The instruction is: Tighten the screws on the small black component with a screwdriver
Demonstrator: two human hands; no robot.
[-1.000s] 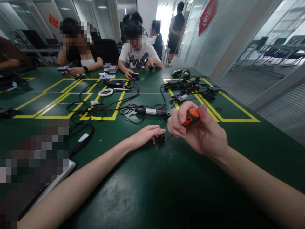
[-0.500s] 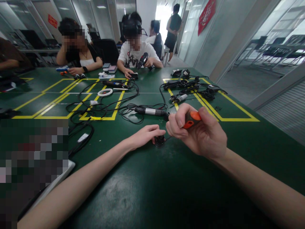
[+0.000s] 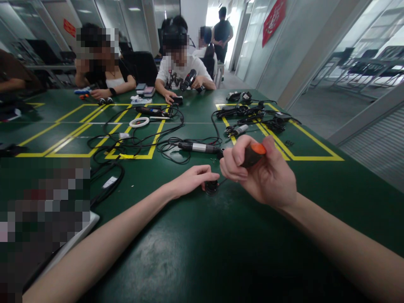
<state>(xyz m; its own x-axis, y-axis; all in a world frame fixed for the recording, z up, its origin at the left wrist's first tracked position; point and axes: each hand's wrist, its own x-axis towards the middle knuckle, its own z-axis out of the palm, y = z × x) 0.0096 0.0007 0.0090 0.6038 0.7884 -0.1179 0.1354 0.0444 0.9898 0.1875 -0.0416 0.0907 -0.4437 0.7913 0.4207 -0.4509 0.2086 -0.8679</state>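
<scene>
My right hand point(image 3: 265, 176) is wrapped round the dark and orange handle of a screwdriver point(image 3: 252, 155). Its thin shaft slants down and left toward a small black round part point(image 3: 211, 185) on the green table. Closed on that part from the left and above is my left hand point(image 3: 197, 179), its fingers bent over the top. Whether the screwdriver's tip touches the part is too small to tell. Just beyond my hands are a few tiny screw-like bits point(image 3: 213, 160).
A black and silver pen-like tool point(image 3: 198, 147) lies behind my hands, with looped black cables point(image 3: 135, 141) to its left. More cables and adapters point(image 3: 243, 111) lie at the back right. A tray edge point(image 3: 94, 217) is at my left. Across the table a person point(image 3: 184, 69) holds a power drill point(image 3: 188, 80).
The screwdriver handle has turned in my right hand, its orange side patch with the slot out of sight now. My left hand stays in place. A standing person in the background has moved left.
</scene>
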